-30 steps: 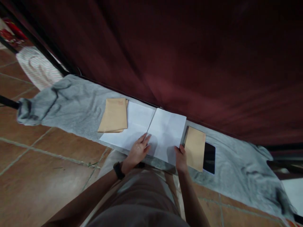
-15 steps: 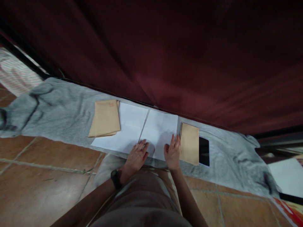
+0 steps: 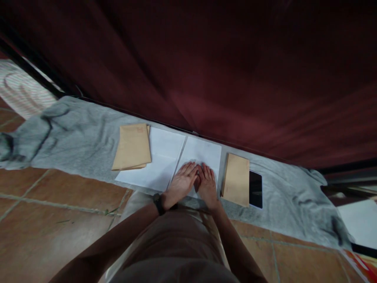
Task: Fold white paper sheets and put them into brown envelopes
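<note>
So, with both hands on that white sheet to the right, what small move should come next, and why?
Perhaps slide the left hand and right hand gently apart: both lie palm-down, close together on the white sheet, with paper showing beyond them, so spreading them would likely smooth it outward.

Paper (image 3: 206, 148) and right envelope (image 3: 237, 181) leave narrow room (fabric (image 3: 218, 90) blocks ahead).

Matt paper sheet (image 3: 204, 151), wrinkled cloth (image 3: 294, 198)
</note>
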